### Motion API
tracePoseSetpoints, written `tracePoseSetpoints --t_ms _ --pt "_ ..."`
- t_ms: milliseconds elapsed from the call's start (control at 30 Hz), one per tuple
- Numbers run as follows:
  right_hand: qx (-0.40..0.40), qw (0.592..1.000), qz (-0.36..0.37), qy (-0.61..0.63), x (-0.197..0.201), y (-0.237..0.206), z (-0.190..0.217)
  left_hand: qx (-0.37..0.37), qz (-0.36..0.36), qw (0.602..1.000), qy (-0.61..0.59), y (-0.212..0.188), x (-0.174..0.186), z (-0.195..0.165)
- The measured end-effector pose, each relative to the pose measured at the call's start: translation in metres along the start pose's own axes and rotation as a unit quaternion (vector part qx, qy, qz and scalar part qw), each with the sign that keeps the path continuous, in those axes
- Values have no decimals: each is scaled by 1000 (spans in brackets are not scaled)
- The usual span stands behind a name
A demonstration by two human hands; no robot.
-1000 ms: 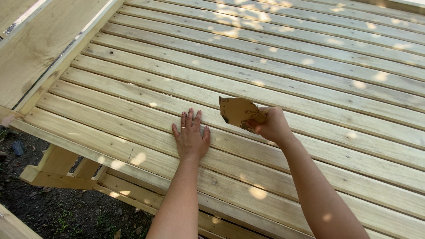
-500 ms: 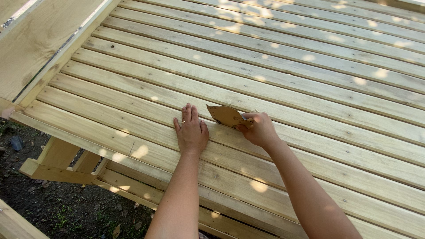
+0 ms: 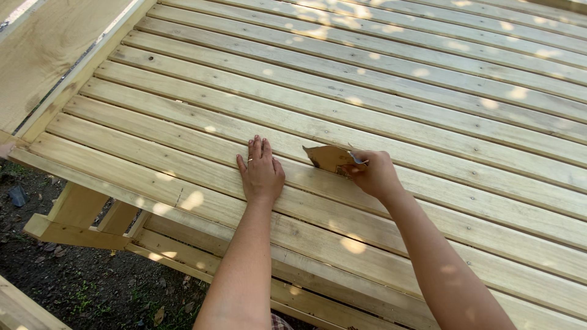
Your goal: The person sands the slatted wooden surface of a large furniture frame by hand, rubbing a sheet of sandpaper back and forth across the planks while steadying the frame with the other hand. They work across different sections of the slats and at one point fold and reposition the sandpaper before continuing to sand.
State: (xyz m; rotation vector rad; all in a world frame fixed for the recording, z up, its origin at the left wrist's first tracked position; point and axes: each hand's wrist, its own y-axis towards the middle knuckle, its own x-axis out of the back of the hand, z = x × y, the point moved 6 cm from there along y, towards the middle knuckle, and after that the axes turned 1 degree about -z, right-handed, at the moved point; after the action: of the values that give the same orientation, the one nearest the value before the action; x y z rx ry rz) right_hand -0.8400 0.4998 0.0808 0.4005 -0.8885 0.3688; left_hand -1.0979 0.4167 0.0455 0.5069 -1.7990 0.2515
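The right hand (image 3: pixel 376 174) pinches a torn brown sandpaper sheet (image 3: pixel 330 159) against the slat just ahead of its fingertips. The left hand (image 3: pixel 262 171) lies open and flat, holding nothing, beside it on the slatted worktop (image 3: pixel 428 91). The pale, knotty planks look evenly smooth; sanded and unsanded parts can't be told apart.

light: soft daylight from above, mostly shade | spots: dappled sun patches on the wooden slats (image 3: pixel 379 110) beyond and below the right hand (image 3: pixel 374 175) | glare: mild, far top | focus: sharp, no blur
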Motion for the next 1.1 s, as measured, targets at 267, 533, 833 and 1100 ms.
tracePoseSetpoints --t_ms 267,533,833,1100 --pt "-57 998 -15 25 63 -50 -2 -19 2 1000 -16 -18 0 8" --pt "50 995 -26 80 -34 -35 63 100 35 994 2 -36 11 33" --pt "103 994 29 1 -15 -46 69 112 31 993 -5 -36 20 27" --pt "77 993 -41 77 -34 -27 78 119 38 992 11 -34 21 25"
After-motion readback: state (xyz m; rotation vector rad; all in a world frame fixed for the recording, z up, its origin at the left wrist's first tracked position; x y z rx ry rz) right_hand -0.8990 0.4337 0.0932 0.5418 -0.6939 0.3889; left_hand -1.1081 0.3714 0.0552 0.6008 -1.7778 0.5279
